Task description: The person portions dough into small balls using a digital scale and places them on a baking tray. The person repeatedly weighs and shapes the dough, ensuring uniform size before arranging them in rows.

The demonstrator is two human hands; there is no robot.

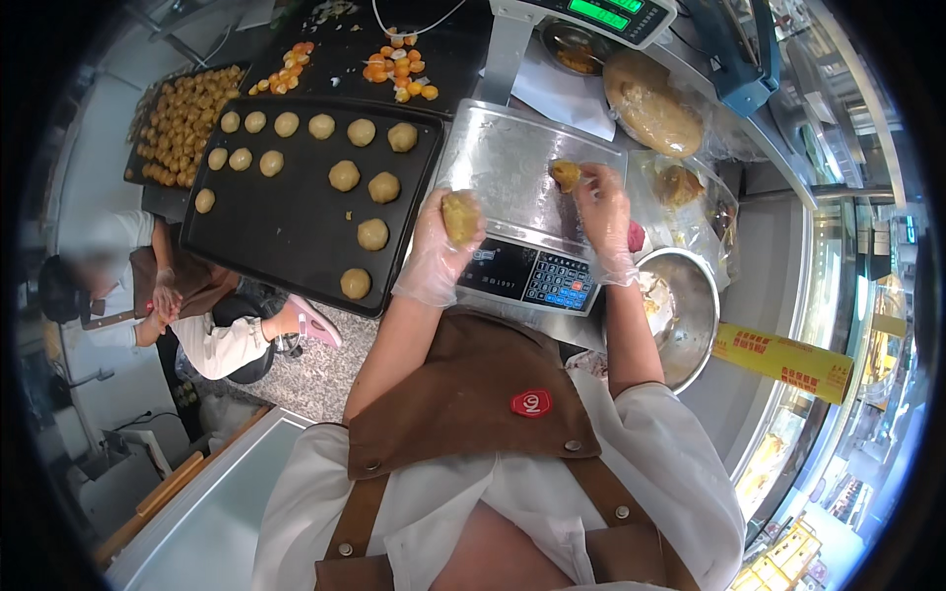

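Observation:
My left hand (437,240), in a clear plastic glove, holds a flattened yellowish lump of paste (462,219) beside the left edge of the scale. Above the steel plate of the digital scale (502,159), my gloved right hand (604,203) pinches a smaller yellow-brown piece (566,176) with its fingertips. Whether that piece touches the plate I cannot tell. Left of the scale lies a black baking tray (288,229) with several round dough balls (344,176) along its top and right side. Part of a pink lump (636,236) shows behind my right wrist.
A steel bowl (706,318) stands by my right forearm. Film-wrapped dough (654,103) and a plastic bag with brown filling (678,185) lie right of the scale. Egg yolks (399,68) rest on a dark surface. A fuller tray (181,122) and a seated person (148,273) are leftward.

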